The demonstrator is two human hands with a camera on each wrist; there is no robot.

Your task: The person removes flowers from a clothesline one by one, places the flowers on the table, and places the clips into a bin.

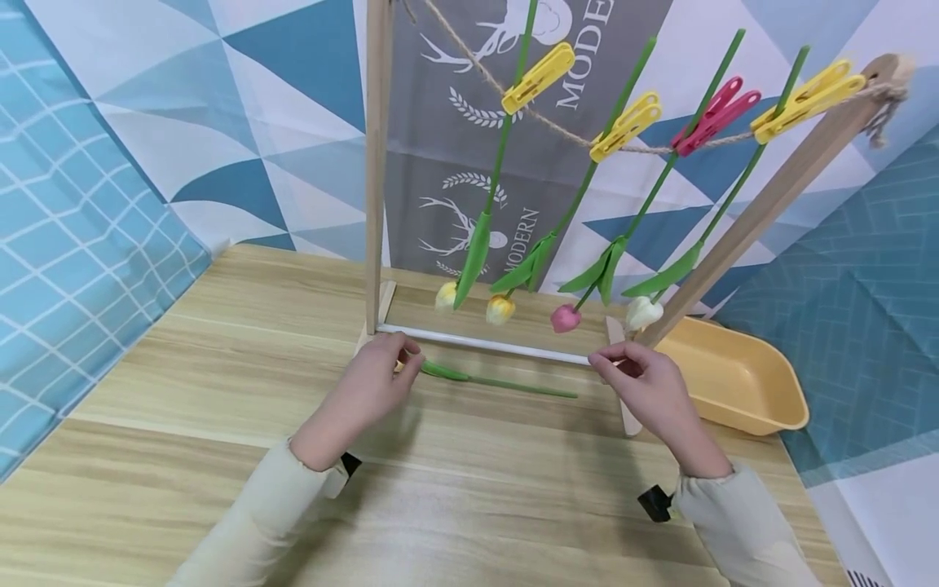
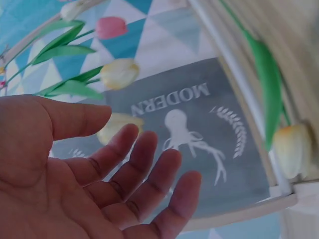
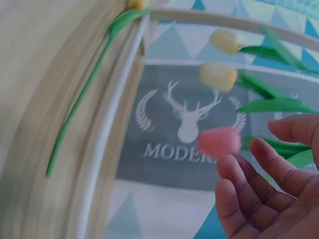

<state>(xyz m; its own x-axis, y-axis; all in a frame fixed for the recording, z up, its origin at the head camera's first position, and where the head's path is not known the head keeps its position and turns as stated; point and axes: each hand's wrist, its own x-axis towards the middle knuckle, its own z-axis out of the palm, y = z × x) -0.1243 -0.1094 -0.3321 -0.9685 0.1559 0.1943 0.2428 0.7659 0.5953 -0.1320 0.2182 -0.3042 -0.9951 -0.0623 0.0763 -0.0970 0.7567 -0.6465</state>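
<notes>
Hovering near opposite ends of a white rod [image 1: 487,344], a person's left hand [image 1: 383,367] and right hand [image 1: 649,379] are both unclenched, fingers loosely bent, grasping nothing. A loose tulip [image 1: 469,377] lies on the wooden table [image 1: 183,391] between the hands, its green stem pointing toward the right one. In the head view the left hand hides most of its bloom; the left wrist view shows that bloom as pale yellow. Just beyond this flower, the rod runs from the foot of the left post [image 1: 375,163] toward the right post [image 1: 778,202], which slants up behind the right hand. Above the hands, a rope [image 1: 557,128] carries four upside-down flowers: left to right, a pale yellow tulip [image 1: 446,296], a yellow-orange tulip [image 1: 500,309], a pink tulip [image 1: 566,318] and a white tulip [image 1: 645,312]. Three yellow clothespins [image 1: 539,77] and one red clothespin [image 1: 715,116], on the pink flower, clip them. An orange basin [image 1: 763,417] sits to the right hand's right.
</notes>
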